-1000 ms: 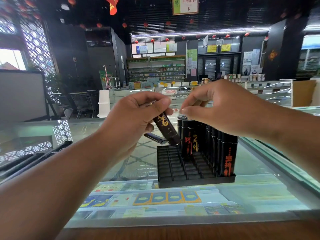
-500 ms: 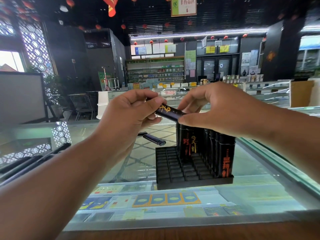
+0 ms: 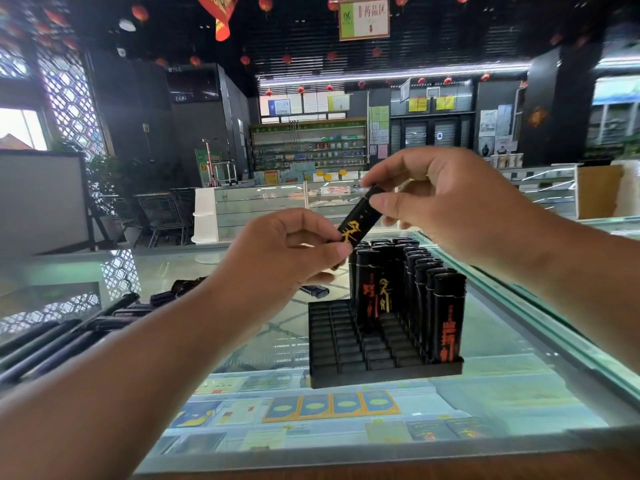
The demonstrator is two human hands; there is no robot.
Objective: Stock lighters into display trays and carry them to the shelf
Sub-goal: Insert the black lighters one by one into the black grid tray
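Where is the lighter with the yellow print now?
Head view, centre: the lighter is held tilted between the left hand below and right hand above, over the standing lighters in the tray.

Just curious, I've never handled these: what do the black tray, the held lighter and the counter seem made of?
The tray: probably moulded plastic, matte black, thin-walled slot grid. The lighter: likely plastic, smooth black with a gold printed character. The counter: glass, glossy; packets show through it.

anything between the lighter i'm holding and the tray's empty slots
Nothing visible. The lighter, pinched by the left hand and right hand, hangs above the tray, whose left and front slots lie open; the standing lighters fill the back and right.
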